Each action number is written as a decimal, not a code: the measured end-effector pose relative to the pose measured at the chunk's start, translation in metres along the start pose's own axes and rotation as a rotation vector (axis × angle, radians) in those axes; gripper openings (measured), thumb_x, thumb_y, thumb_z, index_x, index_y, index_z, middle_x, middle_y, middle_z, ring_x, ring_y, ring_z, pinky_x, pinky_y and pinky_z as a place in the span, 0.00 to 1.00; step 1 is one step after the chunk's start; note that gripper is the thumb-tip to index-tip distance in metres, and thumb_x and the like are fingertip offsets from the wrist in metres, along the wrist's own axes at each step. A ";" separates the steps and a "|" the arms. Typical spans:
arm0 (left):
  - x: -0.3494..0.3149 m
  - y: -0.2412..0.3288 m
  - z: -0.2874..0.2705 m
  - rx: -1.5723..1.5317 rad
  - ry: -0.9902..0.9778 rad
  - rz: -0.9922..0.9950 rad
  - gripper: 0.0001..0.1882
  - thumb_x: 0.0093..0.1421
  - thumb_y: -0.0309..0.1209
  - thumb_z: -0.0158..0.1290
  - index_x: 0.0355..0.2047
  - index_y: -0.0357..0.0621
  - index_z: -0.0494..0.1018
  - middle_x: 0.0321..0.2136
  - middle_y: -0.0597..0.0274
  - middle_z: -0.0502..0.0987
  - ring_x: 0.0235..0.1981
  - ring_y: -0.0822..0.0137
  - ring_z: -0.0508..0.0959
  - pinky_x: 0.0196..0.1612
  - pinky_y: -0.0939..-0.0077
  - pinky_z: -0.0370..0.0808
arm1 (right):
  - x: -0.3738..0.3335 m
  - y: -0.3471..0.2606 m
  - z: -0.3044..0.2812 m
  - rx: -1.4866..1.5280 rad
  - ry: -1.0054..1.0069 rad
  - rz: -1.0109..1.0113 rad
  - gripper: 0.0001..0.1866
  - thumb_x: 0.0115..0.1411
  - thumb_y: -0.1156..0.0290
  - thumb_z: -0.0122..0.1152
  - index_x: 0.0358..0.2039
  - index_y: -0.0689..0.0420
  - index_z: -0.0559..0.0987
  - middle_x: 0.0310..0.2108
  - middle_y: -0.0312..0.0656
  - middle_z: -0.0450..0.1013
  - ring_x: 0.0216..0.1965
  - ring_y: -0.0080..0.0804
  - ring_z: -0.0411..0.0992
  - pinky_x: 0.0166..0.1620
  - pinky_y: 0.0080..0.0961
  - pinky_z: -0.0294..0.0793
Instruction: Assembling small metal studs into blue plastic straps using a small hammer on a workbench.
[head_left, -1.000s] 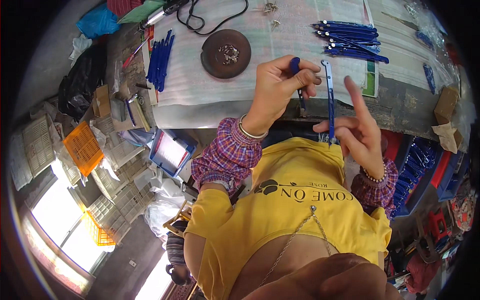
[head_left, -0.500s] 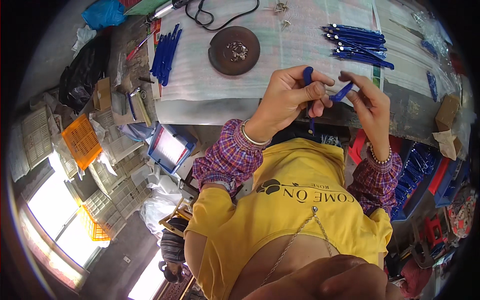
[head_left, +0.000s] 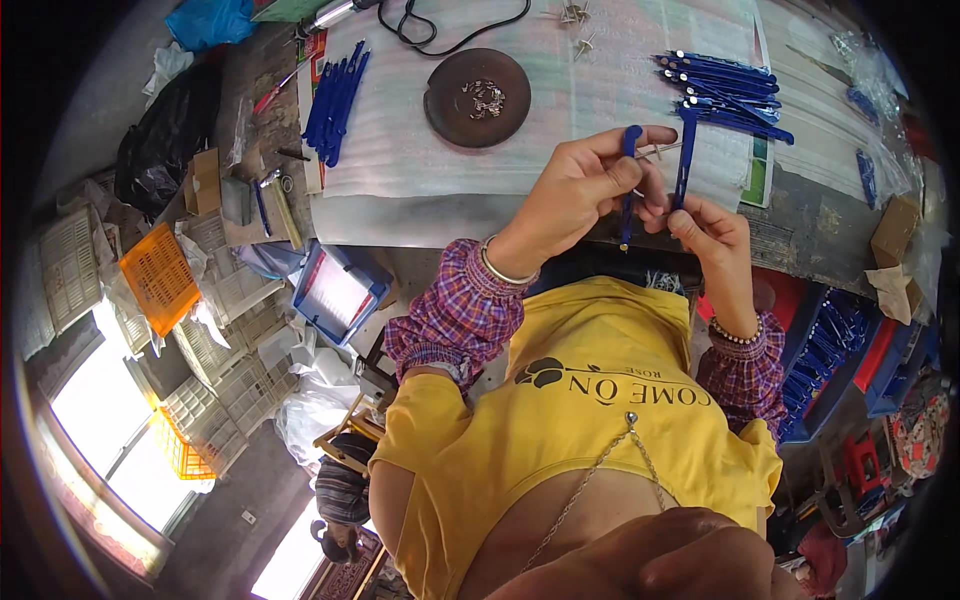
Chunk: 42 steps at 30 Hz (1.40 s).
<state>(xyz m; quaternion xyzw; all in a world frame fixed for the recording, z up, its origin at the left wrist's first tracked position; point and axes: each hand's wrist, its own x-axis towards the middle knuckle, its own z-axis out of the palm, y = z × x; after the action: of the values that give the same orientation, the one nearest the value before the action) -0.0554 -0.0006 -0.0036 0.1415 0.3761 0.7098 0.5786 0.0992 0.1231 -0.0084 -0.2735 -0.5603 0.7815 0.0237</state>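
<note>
My left hand is closed, its thumb and fingers pinching a slim blue plastic strip shaped like a glasses temple, held upright. A thin metal piece pokes out by those fingertips toward the other strip; its grip is partly hidden. Close beside it, my right hand pinches the lower end of a second blue strip, also upright, with light marks along its length. The two strips stand apart, above the table's near edge. Behind them lies a pile of similar blue strips with shiny ends.
A round brown dish holds small metal pieces. More blue strips lie at the left, small metal pins at the back, near a black cord. A crate of blue parts stands lower right; another person is lower left.
The right hand has moved down and turned its blue strip from slanted to upright, beside the left hand's strip. The thin metal piece between them now shows. The left hand has barely moved.
</note>
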 end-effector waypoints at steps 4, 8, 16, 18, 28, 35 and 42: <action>0.001 0.002 0.002 0.052 0.037 0.041 0.22 0.65 0.30 0.47 0.57 0.33 0.62 0.31 0.59 0.74 0.31 0.71 0.75 0.36 0.79 0.72 | 0.006 -0.001 0.007 0.037 0.036 -0.041 0.12 0.61 0.69 0.57 0.41 0.64 0.78 0.32 0.36 0.78 0.31 0.15 0.69 0.35 0.13 0.65; 0.001 0.006 0.001 0.120 0.126 0.146 0.19 0.63 0.27 0.49 0.54 0.34 0.66 0.30 0.60 0.74 0.31 0.71 0.75 0.36 0.78 0.73 | 0.008 0.011 0.009 0.088 0.046 -0.037 0.13 0.62 0.70 0.56 0.41 0.66 0.77 0.34 0.41 0.77 0.35 0.23 0.74 0.41 0.20 0.72; 0.003 0.001 0.007 0.150 0.208 0.287 0.13 0.61 0.22 0.49 0.47 0.34 0.69 0.33 0.63 0.74 0.29 0.72 0.77 0.34 0.80 0.75 | 0.002 0.019 0.015 0.114 0.071 0.036 0.13 0.65 0.71 0.50 0.45 0.66 0.74 0.39 0.43 0.75 0.39 0.29 0.75 0.43 0.25 0.77; -0.004 0.001 0.004 0.139 0.207 0.317 0.13 0.61 0.21 0.49 0.46 0.35 0.69 0.33 0.63 0.74 0.30 0.72 0.78 0.35 0.80 0.75 | 0.002 0.026 0.017 0.158 0.071 0.026 0.12 0.65 0.71 0.51 0.44 0.66 0.74 0.39 0.42 0.74 0.40 0.29 0.75 0.44 0.26 0.77; -0.056 0.006 -0.025 0.030 0.357 0.366 0.15 0.56 0.19 0.54 0.44 0.34 0.68 0.39 0.57 0.74 0.37 0.64 0.79 0.44 0.70 0.77 | 0.017 0.025 0.056 -0.030 -0.119 0.053 0.12 0.61 0.75 0.54 0.43 0.68 0.75 0.34 0.40 0.76 0.35 0.24 0.75 0.41 0.20 0.75; -0.136 0.024 -0.094 0.090 0.517 0.353 0.17 0.59 0.27 0.56 0.47 0.35 0.70 0.36 0.60 0.74 0.38 0.68 0.77 0.39 0.75 0.76 | 0.041 0.023 0.110 -0.124 -0.348 0.144 0.15 0.61 0.72 0.55 0.46 0.65 0.76 0.27 0.34 0.74 0.27 0.17 0.69 0.34 0.14 0.70; -0.184 0.021 -0.140 0.635 0.834 0.383 0.13 0.56 0.25 0.57 0.42 0.35 0.73 0.34 0.60 0.77 0.35 0.69 0.78 0.34 0.77 0.76 | 0.072 0.045 0.161 -0.676 -0.422 -0.383 0.13 0.54 0.75 0.62 0.41 0.63 0.77 0.23 0.46 0.73 0.21 0.25 0.68 0.28 0.22 0.68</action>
<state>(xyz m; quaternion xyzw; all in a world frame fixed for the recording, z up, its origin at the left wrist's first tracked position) -0.1063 -0.2239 -0.0407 0.0817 0.7362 0.6499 0.1704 -0.0227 -0.0084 -0.0414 0.0086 -0.8177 0.5744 -0.0375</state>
